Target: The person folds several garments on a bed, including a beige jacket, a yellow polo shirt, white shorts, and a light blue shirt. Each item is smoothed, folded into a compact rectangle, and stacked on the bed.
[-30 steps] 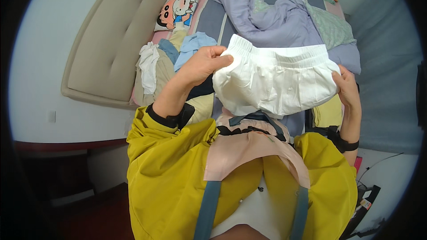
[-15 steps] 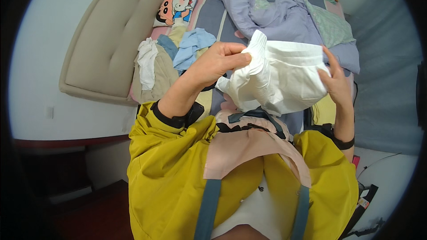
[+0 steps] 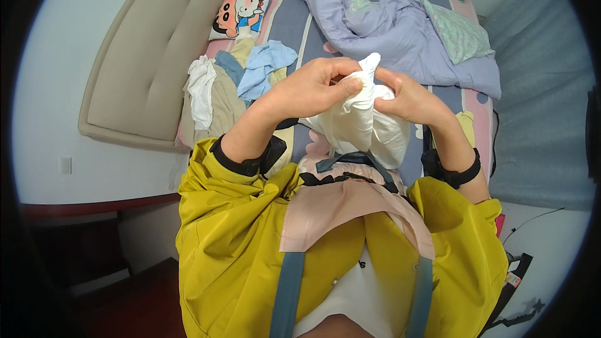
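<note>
White pants (image 3: 358,126) with a gathered elastic waistband hang from both hands in front of my chest, over the near edge of the bed. My left hand (image 3: 312,89) pinches the waistband between thumb and fingers. Close beside it, my right hand (image 3: 410,101) grips the other side of the band, so the waist is bunched together. The lower part of the cloth is folded and partly hidden behind my hands and apron.
Beyond my hands is a bed with a striped grey and pink sheet (image 3: 275,31), a rumpled lavender quilt (image 3: 350,37) and a cartoon pillow (image 3: 241,15). Loose clothes, including a light blue garment (image 3: 266,66), lie left by the padded headboard (image 3: 150,69). A grey-blue curtain (image 3: 538,138) hangs right.
My right hand has moved left toward my left hand, bringing the stretched waistband of the white pants together. My left hand has stayed nearly in place.
</note>
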`<state>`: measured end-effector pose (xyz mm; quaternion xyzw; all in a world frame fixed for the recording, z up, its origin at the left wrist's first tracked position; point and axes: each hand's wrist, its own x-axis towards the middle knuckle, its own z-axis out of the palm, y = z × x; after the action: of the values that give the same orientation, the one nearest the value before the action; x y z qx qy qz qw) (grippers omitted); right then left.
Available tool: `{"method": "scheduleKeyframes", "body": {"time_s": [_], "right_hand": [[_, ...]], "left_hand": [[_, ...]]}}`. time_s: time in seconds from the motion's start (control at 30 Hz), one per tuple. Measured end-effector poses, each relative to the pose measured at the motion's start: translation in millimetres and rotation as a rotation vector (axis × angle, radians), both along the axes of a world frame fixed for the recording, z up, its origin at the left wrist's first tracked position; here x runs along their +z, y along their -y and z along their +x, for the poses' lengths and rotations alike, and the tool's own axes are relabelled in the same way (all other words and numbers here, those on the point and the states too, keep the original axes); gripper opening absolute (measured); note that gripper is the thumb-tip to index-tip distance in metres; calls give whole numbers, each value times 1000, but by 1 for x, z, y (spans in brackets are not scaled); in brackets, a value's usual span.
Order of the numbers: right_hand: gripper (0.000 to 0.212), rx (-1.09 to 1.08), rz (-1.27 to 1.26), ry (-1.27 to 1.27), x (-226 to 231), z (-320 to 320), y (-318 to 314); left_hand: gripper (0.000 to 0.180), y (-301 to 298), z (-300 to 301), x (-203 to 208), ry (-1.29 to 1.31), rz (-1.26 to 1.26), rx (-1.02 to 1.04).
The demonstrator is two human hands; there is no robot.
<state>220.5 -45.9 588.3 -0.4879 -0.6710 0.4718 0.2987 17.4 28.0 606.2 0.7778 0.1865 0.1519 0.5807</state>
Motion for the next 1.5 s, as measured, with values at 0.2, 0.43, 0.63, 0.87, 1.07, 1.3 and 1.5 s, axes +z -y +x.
{"method": "scheduleKeyframes", "body": {"time_s": [0.2,0.43,0.63,0.87,1.07,1.3,1.5], "right_hand": [[34,-291,-46,29,-13,3,-10],[56,-156,42,-307,-6,2,-5],[18,-252,29,-102,-15,15,-12],[12,-526,325,101,21,54,1],[42,-326,314,213,6,30,1],[25,-157,139,248,-3,12,-14],[18,-368,325,298,7,5,-6]], "left_hand": [[21,-1,2,-11,58,-104,118],[20,3,10,-7,60,-5,126],[21,5,11,-6,-63,189,98],[18,-3,7,-26,-280,445,303],[15,1,10,-30,-70,250,276],[15,5,10,-28,18,389,192],[19,8,7,-41,-74,320,398]]}}
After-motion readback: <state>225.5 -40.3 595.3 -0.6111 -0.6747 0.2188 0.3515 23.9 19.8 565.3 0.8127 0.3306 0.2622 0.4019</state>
